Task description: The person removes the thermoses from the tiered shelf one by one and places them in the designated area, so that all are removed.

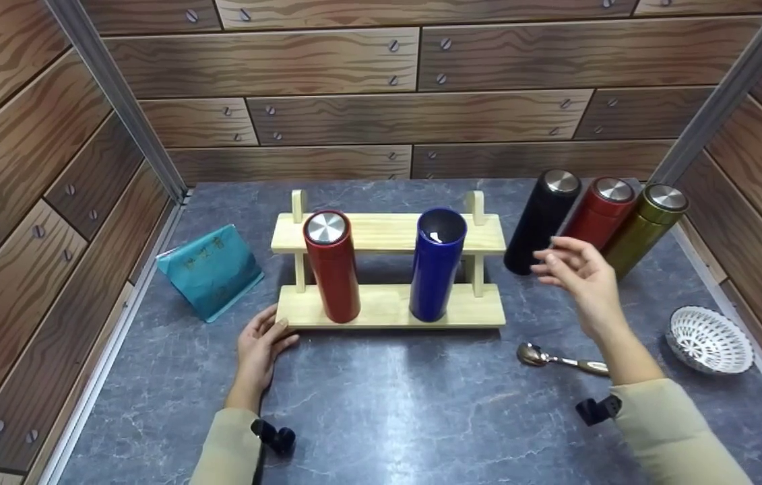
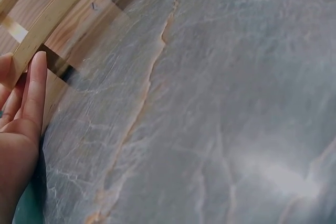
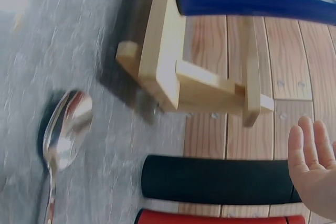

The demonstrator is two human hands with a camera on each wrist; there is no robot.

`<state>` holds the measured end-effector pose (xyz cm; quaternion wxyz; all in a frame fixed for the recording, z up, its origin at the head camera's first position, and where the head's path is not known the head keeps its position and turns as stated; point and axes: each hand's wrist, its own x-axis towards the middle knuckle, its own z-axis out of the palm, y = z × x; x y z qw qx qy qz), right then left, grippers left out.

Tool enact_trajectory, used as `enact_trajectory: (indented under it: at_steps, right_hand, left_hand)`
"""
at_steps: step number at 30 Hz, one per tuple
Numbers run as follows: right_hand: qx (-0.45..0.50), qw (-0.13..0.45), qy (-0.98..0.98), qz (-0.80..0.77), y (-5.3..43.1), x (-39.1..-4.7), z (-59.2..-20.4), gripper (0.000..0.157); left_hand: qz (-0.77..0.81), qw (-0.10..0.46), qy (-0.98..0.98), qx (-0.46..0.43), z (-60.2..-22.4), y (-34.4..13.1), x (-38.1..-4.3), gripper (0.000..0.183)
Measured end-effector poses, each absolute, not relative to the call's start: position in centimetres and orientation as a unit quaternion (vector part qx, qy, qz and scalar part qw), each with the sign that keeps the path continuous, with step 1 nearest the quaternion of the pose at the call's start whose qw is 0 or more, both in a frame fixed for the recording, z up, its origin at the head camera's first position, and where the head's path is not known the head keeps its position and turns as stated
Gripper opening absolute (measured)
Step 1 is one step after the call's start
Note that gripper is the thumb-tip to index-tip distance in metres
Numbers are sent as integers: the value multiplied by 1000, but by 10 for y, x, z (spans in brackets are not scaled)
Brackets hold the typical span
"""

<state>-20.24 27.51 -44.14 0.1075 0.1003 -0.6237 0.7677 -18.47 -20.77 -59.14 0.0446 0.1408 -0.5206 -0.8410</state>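
Observation:
A two-tier wooden rack bears a red thermos flask with a silver lid and a blue thermos flask, both upright on its lower board. The blue one's top looks dark, with a small bright patch. My left hand grips the left end of the lower board, thumb above and fingers along its edge; the left wrist view shows this hand at the wood. In the air before the black thermos flask, my right hand holds nothing; its fingers look fairly straight in the right wrist view.
Beside the black flask stand a second red flask and an olive-gold flask. A spoon lies under the right forearm, and a white openwork basket sits at far right. A teal pouch stands left of the rack.

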Motion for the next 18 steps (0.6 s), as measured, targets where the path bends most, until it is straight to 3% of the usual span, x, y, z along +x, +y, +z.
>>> enact_trajectory:
  at_steps: [18]
  right_hand:
    - [138,88,-643,748,218,-203,-437,43]
  left_hand:
    - [-836,45,-529,134,-591,-207,-184,46]
